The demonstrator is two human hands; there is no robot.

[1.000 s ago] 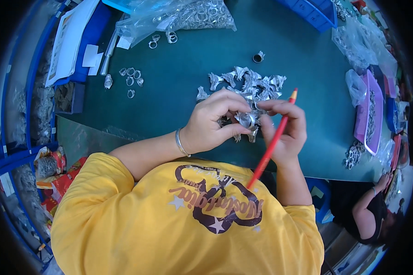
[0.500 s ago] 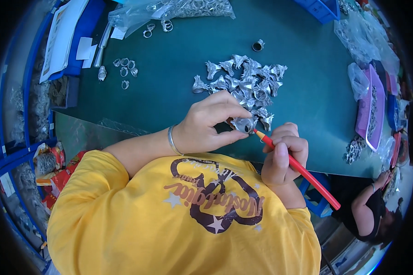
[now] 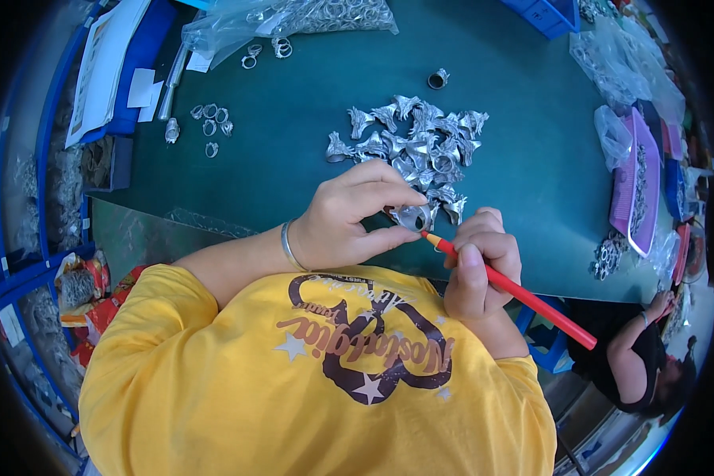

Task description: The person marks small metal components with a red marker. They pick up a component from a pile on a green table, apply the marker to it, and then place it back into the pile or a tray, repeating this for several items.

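Between the thumb and fingers of my left hand (image 3: 357, 208) is a silvery metal ring (image 3: 412, 217), its round opening facing right. My right hand (image 3: 484, 262) is closed around a red pencil (image 3: 531, 300). The pencil's red tip touches or nearly touches the ring's edge; I cannot tell which. Just beyond my fingers lies a loose pile of similar metal rings (image 3: 420, 143) with wide, shaped tops. One ring (image 3: 438, 78) lies apart, farther back.
Smaller rings (image 3: 211, 119) lie at the left of the green table (image 3: 278, 119). A bag of rings (image 3: 325, 16) is at the back. A purple basket (image 3: 646, 186) and plastic bags (image 3: 623, 71) line the right side. Another person (image 3: 631, 357) works at lower right.
The pencil's tip and my right hand have moved slightly left and down together with the ring. The whole view has shifted a little; both grips stay the same.
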